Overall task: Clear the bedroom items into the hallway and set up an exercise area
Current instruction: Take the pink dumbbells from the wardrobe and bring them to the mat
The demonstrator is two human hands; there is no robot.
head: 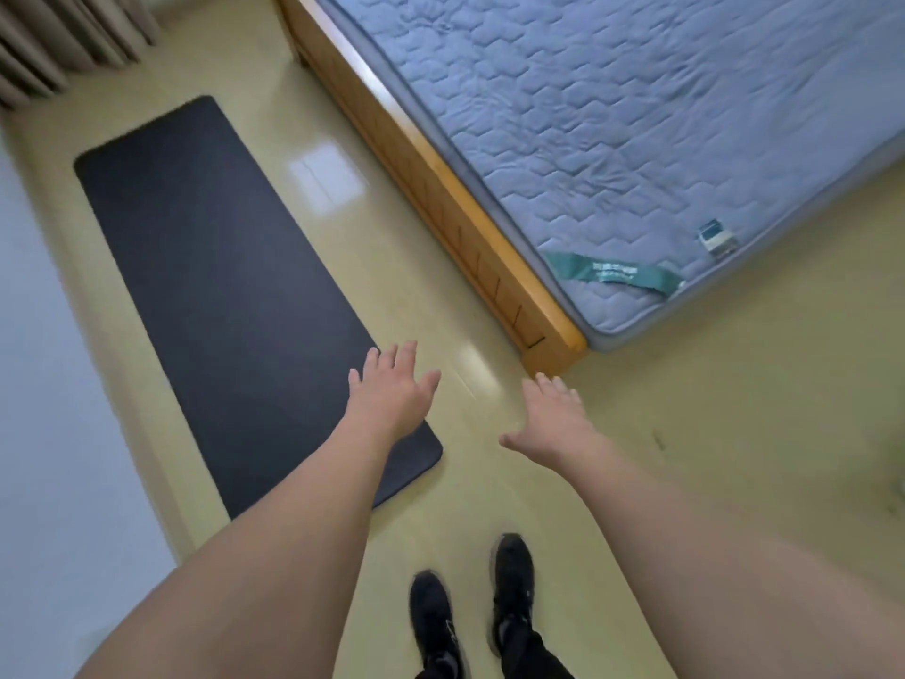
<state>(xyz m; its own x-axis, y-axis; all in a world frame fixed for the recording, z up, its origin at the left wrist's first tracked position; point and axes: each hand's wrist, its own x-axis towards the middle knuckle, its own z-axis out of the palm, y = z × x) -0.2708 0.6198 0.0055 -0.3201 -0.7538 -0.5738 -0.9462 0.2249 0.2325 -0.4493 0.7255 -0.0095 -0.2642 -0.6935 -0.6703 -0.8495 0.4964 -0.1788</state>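
A dark grey exercise mat lies unrolled flat on the yellowish floor, running from the curtain side toward me between the wall and the bed. My left hand hovers with straight fingers over the mat's near right corner and holds nothing. My right hand is stretched out with spread fingers above bare floor, near the corner of the bed, also holding nothing.
A wooden bed frame with a bare blue quilted mattress fills the upper right. A green band and a small tag lie on the mattress corner. Curtains hang at top left. A pale wall borders the left. My black shoes stand below.
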